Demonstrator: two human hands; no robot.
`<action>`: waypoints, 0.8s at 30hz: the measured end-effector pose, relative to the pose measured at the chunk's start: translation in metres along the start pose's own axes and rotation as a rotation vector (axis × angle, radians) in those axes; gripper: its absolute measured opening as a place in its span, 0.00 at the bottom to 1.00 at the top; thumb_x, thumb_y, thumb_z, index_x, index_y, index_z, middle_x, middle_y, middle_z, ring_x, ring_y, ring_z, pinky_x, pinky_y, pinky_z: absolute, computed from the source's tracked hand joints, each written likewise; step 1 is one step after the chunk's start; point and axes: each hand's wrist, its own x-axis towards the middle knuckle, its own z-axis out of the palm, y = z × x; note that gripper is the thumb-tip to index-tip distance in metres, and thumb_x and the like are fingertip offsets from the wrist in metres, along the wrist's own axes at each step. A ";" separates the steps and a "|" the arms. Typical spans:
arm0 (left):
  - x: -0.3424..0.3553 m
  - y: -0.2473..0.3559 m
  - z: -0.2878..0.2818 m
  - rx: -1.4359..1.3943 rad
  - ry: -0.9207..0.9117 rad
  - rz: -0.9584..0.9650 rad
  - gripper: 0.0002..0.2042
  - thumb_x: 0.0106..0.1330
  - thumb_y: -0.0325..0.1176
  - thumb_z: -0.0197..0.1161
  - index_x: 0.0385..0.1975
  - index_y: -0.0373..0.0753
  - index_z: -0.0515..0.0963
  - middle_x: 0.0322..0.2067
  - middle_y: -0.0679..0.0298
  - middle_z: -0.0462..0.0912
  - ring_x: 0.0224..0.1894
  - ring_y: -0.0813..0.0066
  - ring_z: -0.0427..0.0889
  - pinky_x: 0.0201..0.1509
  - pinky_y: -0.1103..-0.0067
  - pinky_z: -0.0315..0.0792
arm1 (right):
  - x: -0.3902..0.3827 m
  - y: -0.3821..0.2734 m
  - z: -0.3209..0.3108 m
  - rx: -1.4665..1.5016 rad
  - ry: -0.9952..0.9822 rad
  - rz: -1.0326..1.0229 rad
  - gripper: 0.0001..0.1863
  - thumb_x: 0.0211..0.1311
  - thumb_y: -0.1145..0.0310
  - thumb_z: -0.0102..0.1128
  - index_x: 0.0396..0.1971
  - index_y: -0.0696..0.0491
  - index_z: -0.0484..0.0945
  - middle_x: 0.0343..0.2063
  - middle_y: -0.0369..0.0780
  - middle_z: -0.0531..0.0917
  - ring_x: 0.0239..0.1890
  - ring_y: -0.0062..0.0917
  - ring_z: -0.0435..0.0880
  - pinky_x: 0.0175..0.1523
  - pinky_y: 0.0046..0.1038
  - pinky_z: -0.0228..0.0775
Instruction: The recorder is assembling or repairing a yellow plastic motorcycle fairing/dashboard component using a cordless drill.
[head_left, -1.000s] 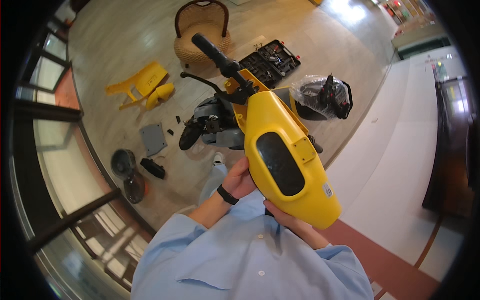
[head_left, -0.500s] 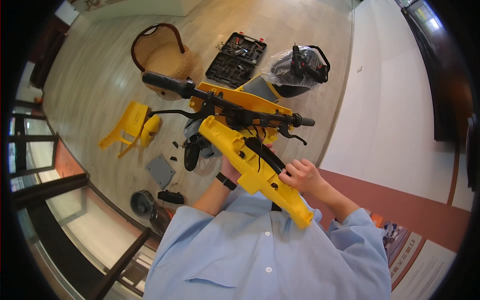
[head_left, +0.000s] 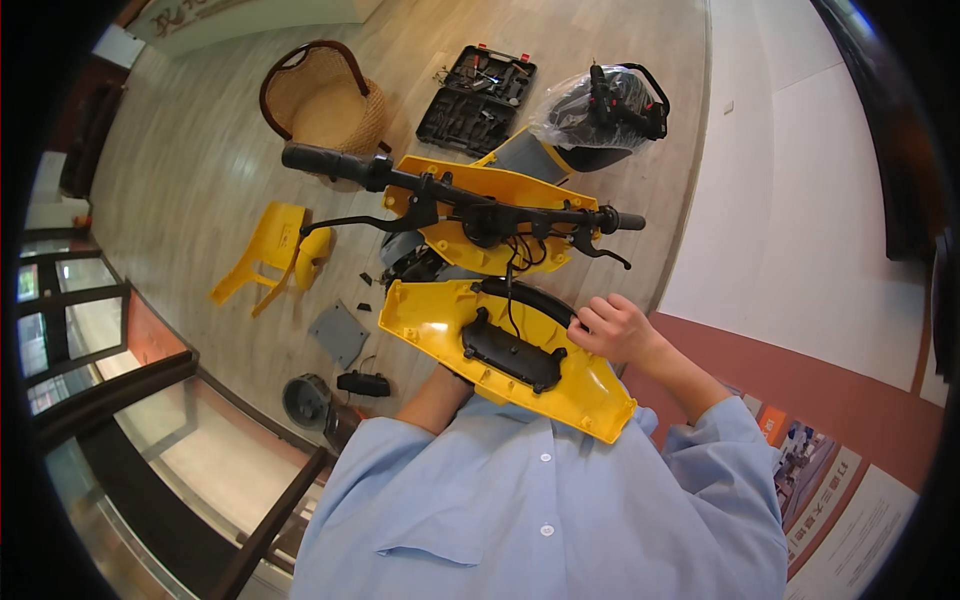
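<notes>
In front of my chest is a yellow plastic scooter cover (head_left: 592,392), tilted with its hollow inner side facing up. A black oblong housing (head_left: 510,354) sits inside it, and a curved black strip (head_left: 535,301) runs along its far edge. My right hand (head_left: 612,329) is closed on that edge, at the end of the strip. My left forearm (head_left: 437,398) goes under the cover, which hides the hand and its fingers. Just beyond stands the black handlebar (head_left: 390,180) with grips and brake levers. Dark cables (head_left: 513,262) hang from it towards the cover.
Behind the handlebar is another yellow panel (head_left: 480,175). An opened tool case (head_left: 467,115), a wicker chair (head_left: 335,105) and a plastic-wrapped black part (head_left: 575,115) stand farther off. Left lie a yellow bracket-like piece (head_left: 262,250), a grey plate (head_left: 339,333) and a small black part (head_left: 363,384).
The yellow cover has turned so its inner side and black housing now face up. My left hand, partly visible before, is now hidden beneath it. My right hand keeps its hold.
</notes>
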 end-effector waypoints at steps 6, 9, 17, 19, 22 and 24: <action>-0.005 0.003 -0.006 0.091 0.051 -0.021 0.24 0.73 0.51 0.52 0.61 0.42 0.72 0.60 0.55 0.75 0.67 0.55 0.68 0.72 0.59 0.64 | 0.006 0.000 0.001 -0.001 -0.028 -0.028 0.07 0.49 0.68 0.63 0.23 0.44 0.72 0.19 0.30 0.67 0.25 0.19 0.70 0.26 0.22 0.56; -0.007 0.005 -0.009 0.136 0.068 -0.039 0.25 0.73 0.51 0.52 0.61 0.42 0.72 0.60 0.55 0.75 0.67 0.55 0.68 0.71 0.59 0.64 | 0.011 0.001 -0.004 -0.005 -0.010 -0.055 0.06 0.50 0.68 0.63 0.27 0.44 0.74 0.19 0.29 0.66 0.25 0.18 0.70 0.26 0.22 0.55; -0.005 0.013 -0.016 0.251 0.120 -0.077 0.25 0.72 0.51 0.53 0.61 0.41 0.72 0.60 0.55 0.76 0.67 0.55 0.69 0.71 0.61 0.64 | 0.012 -0.004 -0.016 0.391 0.057 0.579 0.11 0.51 0.68 0.64 0.35 0.51 0.78 0.24 0.37 0.75 0.27 0.31 0.78 0.29 0.31 0.68; -0.004 0.008 -0.018 0.279 0.137 -0.091 0.25 0.72 0.51 0.53 0.61 0.41 0.72 0.60 0.55 0.76 0.66 0.56 0.69 0.71 0.61 0.64 | 0.045 -0.007 -0.034 0.547 -0.079 0.820 0.14 0.55 0.62 0.65 0.37 0.54 0.79 0.28 0.42 0.79 0.33 0.39 0.80 0.38 0.37 0.73; 0.007 0.006 -0.022 0.323 0.155 -0.132 0.25 0.72 0.51 0.54 0.61 0.41 0.72 0.60 0.55 0.76 0.66 0.56 0.70 0.71 0.62 0.65 | 0.064 -0.015 -0.020 0.461 -0.291 0.800 0.14 0.59 0.58 0.63 0.36 0.54 0.81 0.29 0.43 0.79 0.37 0.40 0.81 0.43 0.39 0.73; 0.005 0.004 -0.025 0.354 0.169 -0.159 0.25 0.72 0.51 0.54 0.61 0.40 0.72 0.59 0.55 0.76 0.66 0.56 0.70 0.71 0.62 0.65 | 0.064 -0.015 0.000 0.488 -0.431 0.819 0.15 0.60 0.57 0.63 0.36 0.54 0.81 0.29 0.44 0.79 0.38 0.40 0.81 0.44 0.40 0.73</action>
